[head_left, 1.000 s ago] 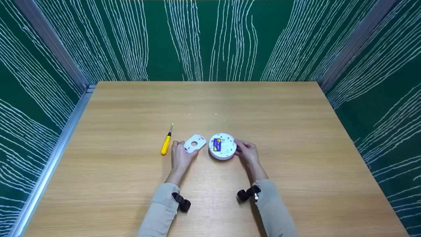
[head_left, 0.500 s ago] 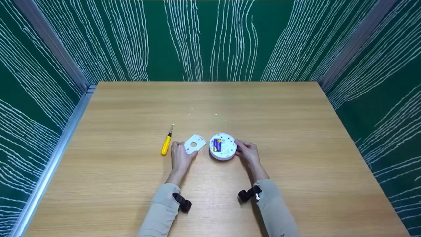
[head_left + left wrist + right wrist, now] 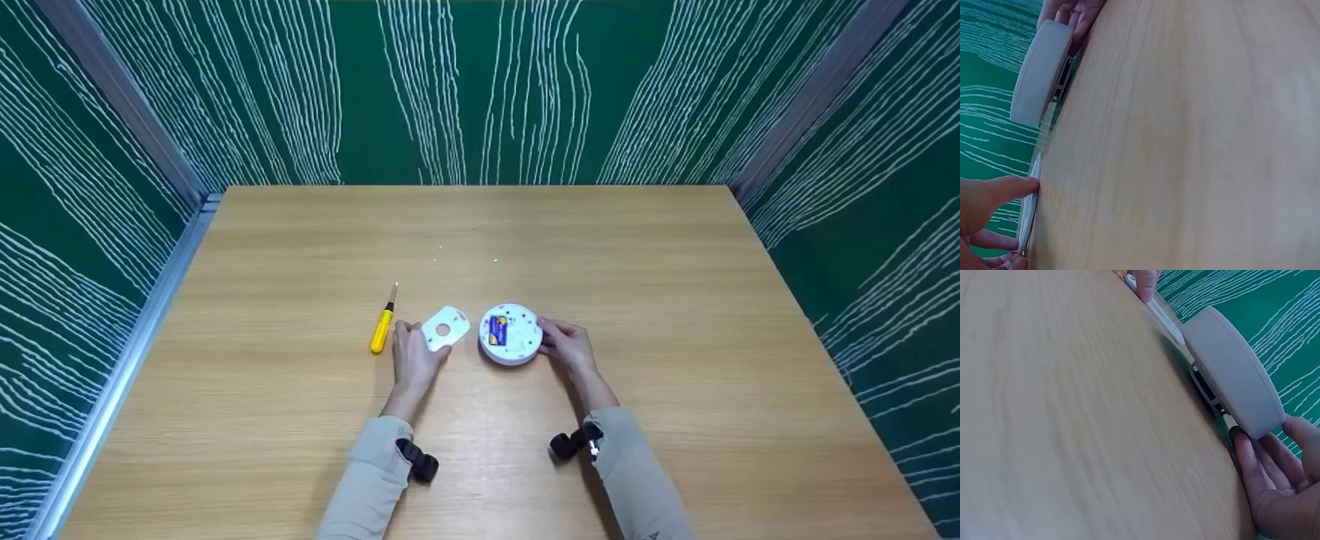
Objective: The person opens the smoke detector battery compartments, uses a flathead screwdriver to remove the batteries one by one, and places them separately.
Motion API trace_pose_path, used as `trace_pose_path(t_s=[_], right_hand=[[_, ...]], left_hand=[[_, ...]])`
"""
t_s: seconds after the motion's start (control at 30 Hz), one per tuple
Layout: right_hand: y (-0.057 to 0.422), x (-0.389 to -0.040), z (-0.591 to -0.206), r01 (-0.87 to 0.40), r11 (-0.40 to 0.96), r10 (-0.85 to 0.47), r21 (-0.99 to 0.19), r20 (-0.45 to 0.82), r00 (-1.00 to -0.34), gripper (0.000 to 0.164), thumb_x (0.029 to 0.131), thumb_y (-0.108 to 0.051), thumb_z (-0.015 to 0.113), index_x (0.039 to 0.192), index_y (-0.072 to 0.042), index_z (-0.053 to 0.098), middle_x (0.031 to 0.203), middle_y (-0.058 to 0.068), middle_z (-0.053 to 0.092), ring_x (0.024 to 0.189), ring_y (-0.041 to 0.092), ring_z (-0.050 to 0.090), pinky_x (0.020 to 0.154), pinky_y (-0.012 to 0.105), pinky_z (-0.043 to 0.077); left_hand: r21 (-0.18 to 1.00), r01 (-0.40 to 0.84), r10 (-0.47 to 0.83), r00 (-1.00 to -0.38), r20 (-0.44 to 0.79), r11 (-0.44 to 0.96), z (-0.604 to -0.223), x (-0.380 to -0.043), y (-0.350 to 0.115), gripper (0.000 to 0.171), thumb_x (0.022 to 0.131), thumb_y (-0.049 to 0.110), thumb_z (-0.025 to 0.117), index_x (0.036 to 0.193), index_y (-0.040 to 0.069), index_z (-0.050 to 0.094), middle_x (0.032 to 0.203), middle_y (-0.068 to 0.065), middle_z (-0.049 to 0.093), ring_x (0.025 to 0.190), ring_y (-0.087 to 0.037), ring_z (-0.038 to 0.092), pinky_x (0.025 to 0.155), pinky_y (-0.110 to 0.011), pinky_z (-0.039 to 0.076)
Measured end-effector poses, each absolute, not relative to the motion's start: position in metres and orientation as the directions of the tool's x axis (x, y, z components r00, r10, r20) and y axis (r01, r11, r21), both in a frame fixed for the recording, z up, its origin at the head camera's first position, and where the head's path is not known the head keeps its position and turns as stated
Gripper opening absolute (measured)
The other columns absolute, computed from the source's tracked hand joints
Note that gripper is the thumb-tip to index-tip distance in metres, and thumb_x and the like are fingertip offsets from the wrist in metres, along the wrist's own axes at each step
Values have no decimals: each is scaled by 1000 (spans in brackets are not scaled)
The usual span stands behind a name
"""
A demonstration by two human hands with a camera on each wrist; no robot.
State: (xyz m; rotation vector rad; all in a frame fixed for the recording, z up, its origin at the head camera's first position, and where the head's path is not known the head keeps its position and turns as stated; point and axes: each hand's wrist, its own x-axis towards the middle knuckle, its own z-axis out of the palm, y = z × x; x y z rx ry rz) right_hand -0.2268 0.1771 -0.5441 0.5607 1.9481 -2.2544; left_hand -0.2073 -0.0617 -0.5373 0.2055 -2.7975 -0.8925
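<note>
A round white device (image 3: 510, 335) lies on the wooden table (image 3: 675, 300) with its back up, showing a blue and yellow battery. My right hand (image 3: 566, 346) grips its right rim; the right wrist view shows the fingers (image 3: 1266, 481) curled against the device (image 3: 1235, 371). Left of it lies a flat white cover plate (image 3: 445, 328) with a round hole. My left hand (image 3: 412, 354) pinches the plate's left edge, and in the left wrist view the thumb (image 3: 999, 194) presses on the plate's rim (image 3: 1030, 211). The device (image 3: 1041, 73) appears beyond it.
A yellow-handled screwdriver (image 3: 383, 327) lies just left of my left hand, tip pointing away. A few small crumbs (image 3: 495, 261) dot the table further back. Green patterned walls close in the table on three sides, with a metal rail (image 3: 127, 352) along the left edge.
</note>
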Motion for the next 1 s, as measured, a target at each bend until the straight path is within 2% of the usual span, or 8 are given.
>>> trace_pose_path(t_s=[0.2, 0.57, 0.77, 1.0], right_hand=[[178, -228, -542, 343, -143, 155, -928, -363, -919, 36, 84, -13, 59, 112, 10, 54, 80, 7, 63, 66, 12, 61, 61, 23, 52], [183, -223, -538, 367, -83, 98, -927, -374, -922, 35, 86, -10, 57, 113, 11, 52, 97, 18, 61, 72, 15, 62, 69, 26, 51], [186, -220, -535, 380, -66, 69, -923, -384, -921, 35, 85, -10, 58, 113, 11, 52, 89, 13, 63, 70, 14, 62, 67, 25, 52], [191, -215, -535, 353, -70, 0, -933, -354, -935, 36, 84, -5, 57, 111, 18, 49, 80, 12, 64, 67, 16, 63, 65, 26, 52]], left_hand=[[597, -86, -186, -977, 107, 798, -536, -207, -61, 60, 64, 24, 79, 107, -10, 56, 102, -20, 45, 92, -29, 46, 84, -36, 41], [536, -100, -188, -976, 112, 838, -533, -205, -61, 60, 70, 28, 74, 115, -5, 53, 109, -20, 45, 95, -29, 47, 79, -35, 44], [556, -65, -172, -975, 142, 829, -530, -202, -58, 55, 73, 27, 71, 115, -3, 54, 109, -18, 45, 98, -28, 47, 81, -35, 44], [611, 62, -127, -957, 261, 789, -533, -199, -50, 46, 74, 22, 71, 110, -4, 57, 104, -14, 47, 97, -28, 47, 83, -36, 42]])
